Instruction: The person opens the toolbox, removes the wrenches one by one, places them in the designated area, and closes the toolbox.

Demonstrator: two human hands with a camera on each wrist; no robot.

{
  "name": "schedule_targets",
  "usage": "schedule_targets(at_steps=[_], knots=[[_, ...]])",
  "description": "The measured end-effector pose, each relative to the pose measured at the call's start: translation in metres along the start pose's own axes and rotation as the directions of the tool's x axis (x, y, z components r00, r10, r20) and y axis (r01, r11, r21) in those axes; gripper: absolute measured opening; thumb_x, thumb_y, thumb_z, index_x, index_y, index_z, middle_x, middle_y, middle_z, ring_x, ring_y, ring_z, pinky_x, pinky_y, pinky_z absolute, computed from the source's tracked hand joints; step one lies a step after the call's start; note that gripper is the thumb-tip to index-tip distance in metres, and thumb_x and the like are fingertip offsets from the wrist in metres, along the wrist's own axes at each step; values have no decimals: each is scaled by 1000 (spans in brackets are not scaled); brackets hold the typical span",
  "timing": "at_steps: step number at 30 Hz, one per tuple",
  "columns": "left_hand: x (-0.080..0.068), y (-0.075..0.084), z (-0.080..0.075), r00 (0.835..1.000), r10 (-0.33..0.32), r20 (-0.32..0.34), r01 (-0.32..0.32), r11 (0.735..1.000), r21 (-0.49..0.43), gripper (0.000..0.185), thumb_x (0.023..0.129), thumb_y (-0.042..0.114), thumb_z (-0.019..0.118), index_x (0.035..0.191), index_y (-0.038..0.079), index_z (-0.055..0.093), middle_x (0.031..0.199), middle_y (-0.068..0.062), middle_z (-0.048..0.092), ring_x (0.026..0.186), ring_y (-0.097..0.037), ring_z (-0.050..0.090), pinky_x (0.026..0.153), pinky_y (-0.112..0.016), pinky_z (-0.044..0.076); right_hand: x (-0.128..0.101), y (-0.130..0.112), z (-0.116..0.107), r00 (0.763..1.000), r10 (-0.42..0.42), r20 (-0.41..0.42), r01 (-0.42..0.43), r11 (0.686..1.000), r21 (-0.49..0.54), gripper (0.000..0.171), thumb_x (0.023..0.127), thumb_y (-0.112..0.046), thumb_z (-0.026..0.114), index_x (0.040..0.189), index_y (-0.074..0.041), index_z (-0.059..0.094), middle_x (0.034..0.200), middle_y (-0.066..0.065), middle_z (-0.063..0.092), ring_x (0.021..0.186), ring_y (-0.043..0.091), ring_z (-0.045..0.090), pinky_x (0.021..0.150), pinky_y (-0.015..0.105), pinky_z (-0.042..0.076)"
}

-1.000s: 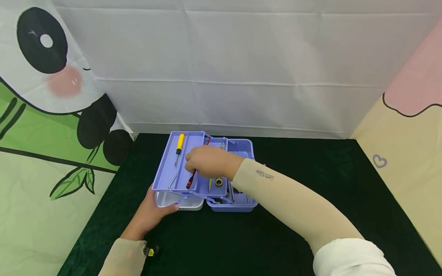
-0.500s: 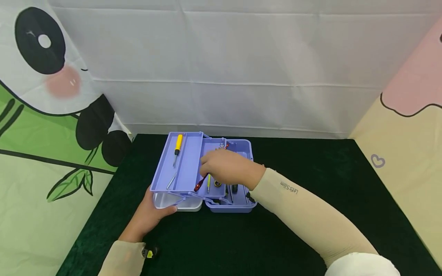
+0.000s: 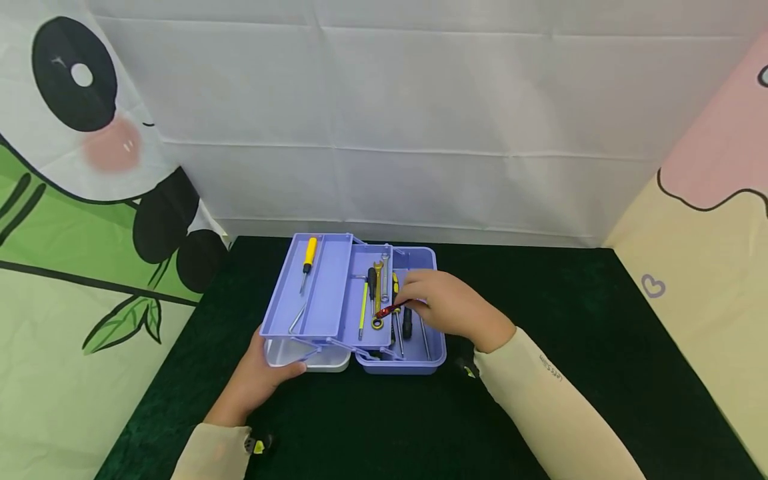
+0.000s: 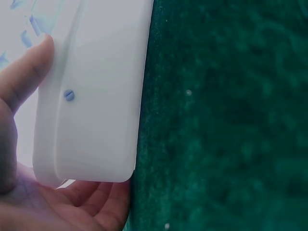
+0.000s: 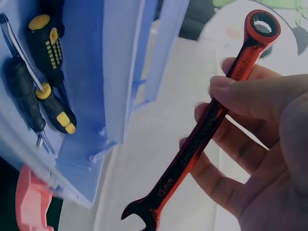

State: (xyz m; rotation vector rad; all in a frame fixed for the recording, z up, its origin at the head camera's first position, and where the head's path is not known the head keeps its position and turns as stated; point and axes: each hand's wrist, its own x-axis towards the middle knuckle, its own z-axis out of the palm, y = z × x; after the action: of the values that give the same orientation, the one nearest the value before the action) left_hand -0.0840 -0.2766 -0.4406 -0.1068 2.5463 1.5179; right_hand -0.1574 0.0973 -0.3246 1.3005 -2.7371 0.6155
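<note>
A red combination wrench (image 5: 192, 132) is pinched between the thumb and fingers of my right hand (image 3: 453, 307), over the right side of an open lilac toolbox (image 3: 408, 365). Its ring end points up in the right wrist view, and "13mm" is marked near the open jaw. My left hand (image 3: 255, 377) grips the toolbox's pale lid (image 4: 101, 106) at its outer corner, thumb on the rim and fingers curled beneath. The raised upper tray (image 3: 327, 287) holds a yellow-handled screwdriver (image 3: 309, 255) and a hex key (image 3: 297, 319).
Gold and silver wrenches (image 3: 385, 280) and a yellow-handled tool (image 3: 363, 310) lie in the middle tray. Black-and-yellow screwdrivers (image 5: 45, 45) rest in the lower compartment, near a pink latch (image 5: 33, 202). Dark green cloth (image 3: 540, 300) covers the table; a pale curtain (image 3: 384, 133) hangs behind.
My right hand has carried the red wrench rightward from the upper tray, across the middle tray to the toolbox's right side. My left hand keeps its grip on the lid.
</note>
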Motion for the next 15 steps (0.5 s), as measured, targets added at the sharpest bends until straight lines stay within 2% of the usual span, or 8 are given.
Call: schedule_targets(at_steps=[6,11,15], knots=[[0,-1,0,1000,-7,1,7,1000,7,126,83,47,86,166,18,-6,168,-23,14,146,-49,26,115,-73,16,-26,10,-5,992,100,-76,-95,993,66,19,97,-5,72,110,-17,80,104,-8,68,88,9,57,83,29,54],[-1,0,-1,1000,-24,4,24,1000,8,127,83,48,85,166,18,-6,168,-22,13,147,-49,25,115,-73,16,-46,22,-5,971,199,-133,-176,970,168,18,98,-5,71,110,-14,79,102,-9,66,84,10,57,75,29,54],[-1,0,-1,998,-60,9,60,998,25,130,82,50,86,166,19,-8,169,-23,11,148,-49,23,115,-73,15,-60,30,-5,953,267,-144,-232,948,217,16,97,-6,71,110,-12,77,100,-6,66,85,14,58,77,34,55]])
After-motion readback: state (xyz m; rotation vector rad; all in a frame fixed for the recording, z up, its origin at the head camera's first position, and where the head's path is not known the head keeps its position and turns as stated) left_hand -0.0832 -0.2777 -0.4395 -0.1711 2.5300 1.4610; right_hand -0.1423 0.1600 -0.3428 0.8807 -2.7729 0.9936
